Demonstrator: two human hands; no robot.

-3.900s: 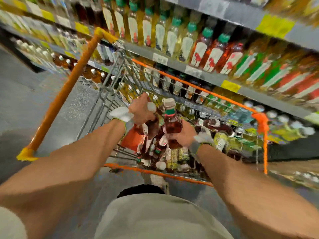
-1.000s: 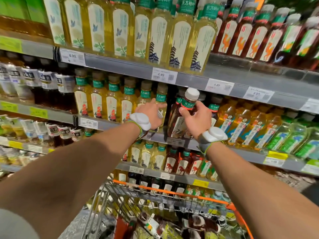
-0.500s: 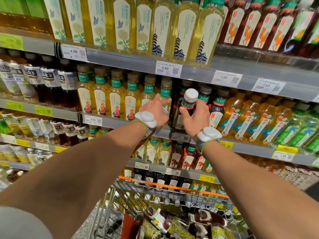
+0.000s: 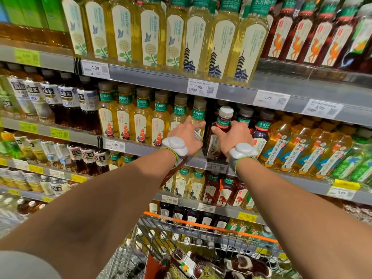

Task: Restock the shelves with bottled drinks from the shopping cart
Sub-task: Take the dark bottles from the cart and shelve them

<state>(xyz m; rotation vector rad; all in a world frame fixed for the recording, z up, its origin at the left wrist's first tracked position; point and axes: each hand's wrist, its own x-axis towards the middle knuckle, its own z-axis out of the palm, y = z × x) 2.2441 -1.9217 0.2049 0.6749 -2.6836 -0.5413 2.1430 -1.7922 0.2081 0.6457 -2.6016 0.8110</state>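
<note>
Right hand wraps the shoulder of the dark tea bottle, now down from its tilt and standing at the middle shelf front: placement nearly done. Left hand, forefinger out, seems to clutch a second dark bottle under the wrist. Both arms stretch over the shopping cart.

A dark brown bottle is showing a white cap and green band; left, pale yellow bottles are wearing red-ship labels.
</note>
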